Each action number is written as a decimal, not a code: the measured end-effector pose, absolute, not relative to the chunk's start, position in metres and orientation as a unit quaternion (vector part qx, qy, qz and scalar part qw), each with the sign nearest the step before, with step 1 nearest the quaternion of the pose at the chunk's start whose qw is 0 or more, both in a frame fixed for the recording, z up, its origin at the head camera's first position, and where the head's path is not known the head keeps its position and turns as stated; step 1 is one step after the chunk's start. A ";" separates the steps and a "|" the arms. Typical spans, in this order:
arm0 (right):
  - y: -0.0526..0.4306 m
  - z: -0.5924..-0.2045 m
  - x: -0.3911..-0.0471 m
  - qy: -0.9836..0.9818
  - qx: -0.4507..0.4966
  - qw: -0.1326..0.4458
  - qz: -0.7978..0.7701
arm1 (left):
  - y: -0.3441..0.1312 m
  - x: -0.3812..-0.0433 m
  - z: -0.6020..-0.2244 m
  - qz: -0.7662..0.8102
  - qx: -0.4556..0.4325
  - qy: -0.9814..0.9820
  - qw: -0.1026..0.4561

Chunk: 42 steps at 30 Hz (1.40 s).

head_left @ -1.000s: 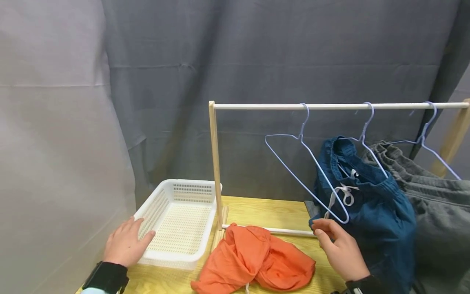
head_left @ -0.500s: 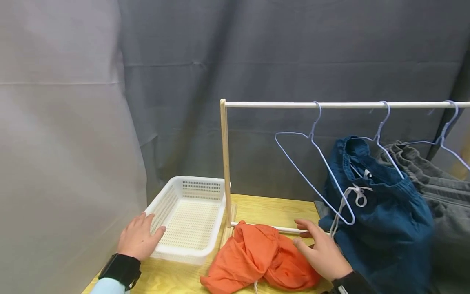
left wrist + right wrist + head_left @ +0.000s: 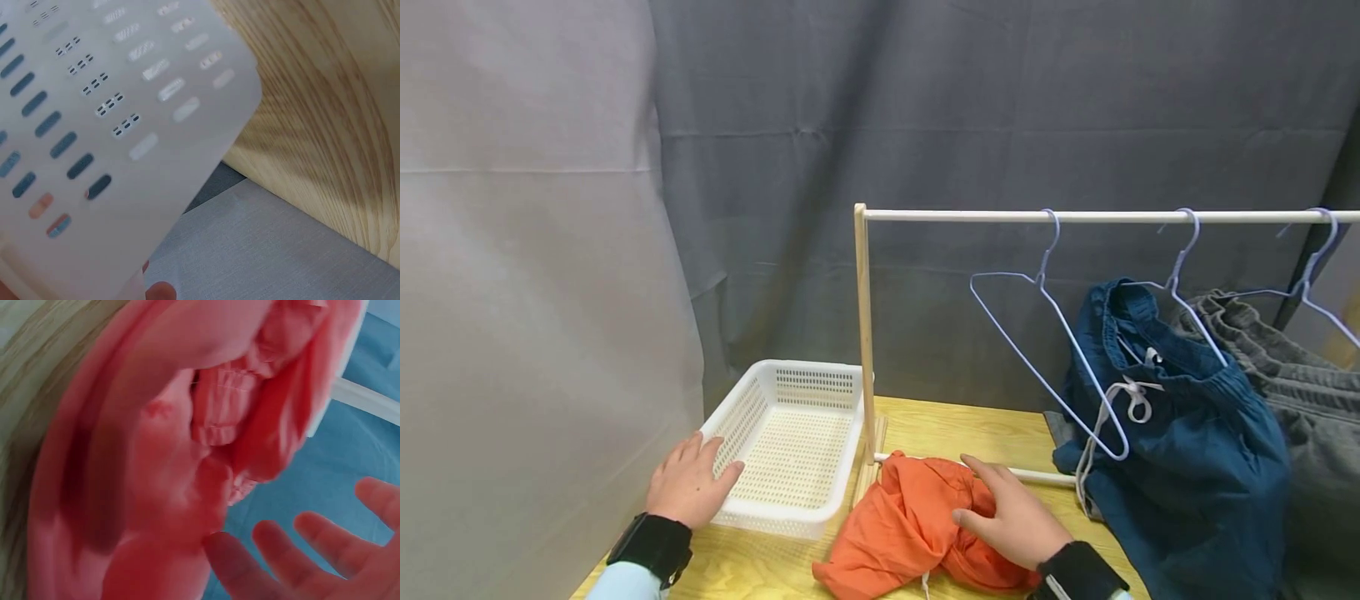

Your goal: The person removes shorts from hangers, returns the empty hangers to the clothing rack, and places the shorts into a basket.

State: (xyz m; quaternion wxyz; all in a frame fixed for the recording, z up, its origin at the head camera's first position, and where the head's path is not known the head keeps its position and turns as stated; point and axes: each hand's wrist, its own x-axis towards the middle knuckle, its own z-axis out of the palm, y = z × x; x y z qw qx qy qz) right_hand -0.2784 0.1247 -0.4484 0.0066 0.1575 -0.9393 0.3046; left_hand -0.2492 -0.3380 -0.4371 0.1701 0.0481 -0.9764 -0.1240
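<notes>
My left hand (image 3: 688, 483) rests at the near left rim of a white perforated plastic basket (image 3: 771, 518), its fingers loosely spread. In the left wrist view the basket's wall (image 3: 165, 178) hides most of that hand. A crumpled orange garment (image 3: 898, 533) with a white drawstring lies on the table right of the basket. My right hand (image 3: 1011, 517) is over its right part, fingers extended and apart, holding nothing. The right wrist view shows the gathered fabric (image 3: 225, 406) close to my fingertips (image 3: 222, 547); whether they touch is unclear.
A wooden rack with a white rail (image 3: 955, 216) stands behind the garment. On it hang a bare lilac hanger (image 3: 1078, 354), blue drawstring pants (image 3: 1195, 467) and grey pants (image 3: 1318, 425). Grey cloth (image 3: 925, 100) forms the backdrop; a paler sheet (image 3: 535, 292) covers the left side.
My right hand has moved left from beside the blue pants to over the orange garment, and its fingers have spread. The left hand has stayed at the basket. The head view has shifted slightly left.
</notes>
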 end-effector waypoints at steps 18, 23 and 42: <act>0.096 -0.473 -0.297 -0.967 0.172 -0.070 0.172 | -0.337 -0.251 -0.440 -0.125 0.058 -0.979 0.150; 0.088 -0.475 -0.299 -0.974 0.177 -0.071 0.126 | -0.338 -0.252 -0.439 -0.123 0.057 -0.980 0.146; 0.079 -0.479 -0.305 -0.976 0.187 -0.050 0.103 | -0.339 -0.253 -0.438 -0.124 0.067 -0.980 0.137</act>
